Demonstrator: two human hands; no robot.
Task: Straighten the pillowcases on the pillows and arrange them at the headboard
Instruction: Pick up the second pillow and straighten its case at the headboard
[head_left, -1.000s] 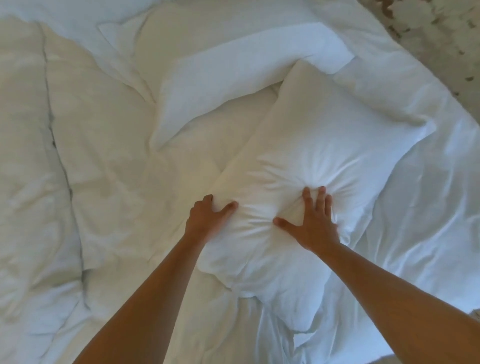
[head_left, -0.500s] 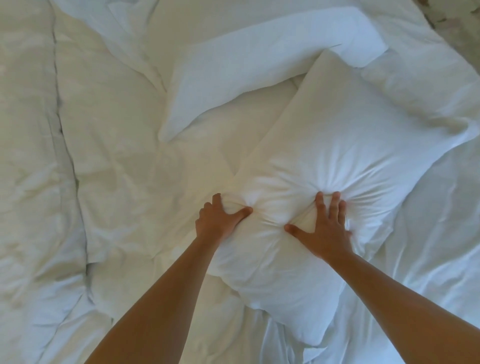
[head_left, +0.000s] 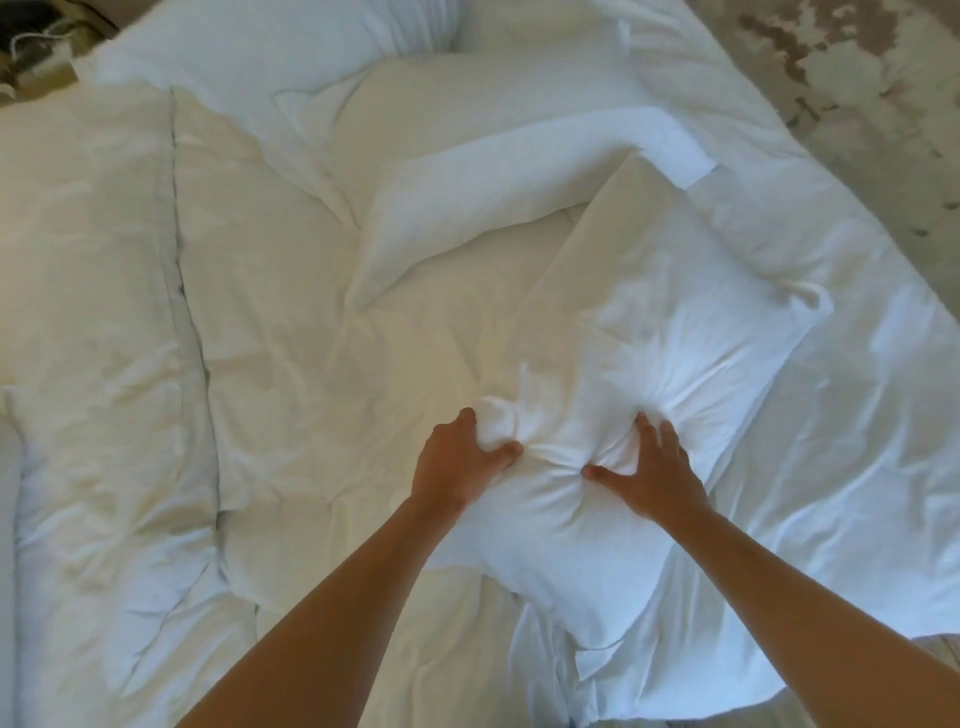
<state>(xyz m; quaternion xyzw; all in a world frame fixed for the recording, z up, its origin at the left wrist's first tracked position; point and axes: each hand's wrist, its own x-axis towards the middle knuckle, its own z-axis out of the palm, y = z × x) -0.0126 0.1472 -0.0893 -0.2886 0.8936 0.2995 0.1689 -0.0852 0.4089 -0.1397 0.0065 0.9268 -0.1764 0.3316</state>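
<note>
Left hand (head_left: 456, 460) grip now clenched harder on bunched pillowcase at near pillow (head_left: 649, 364) left edge; fabric knot bigger than half second ago. Right hand (head_left: 655, 467) grip released, fingers spread, pressing pillow middle as before. Pillow lies diagonal on bed (head_left: 260, 338). Second pillow (head_left: 498, 208) beyond, touching its far corner.
</note>
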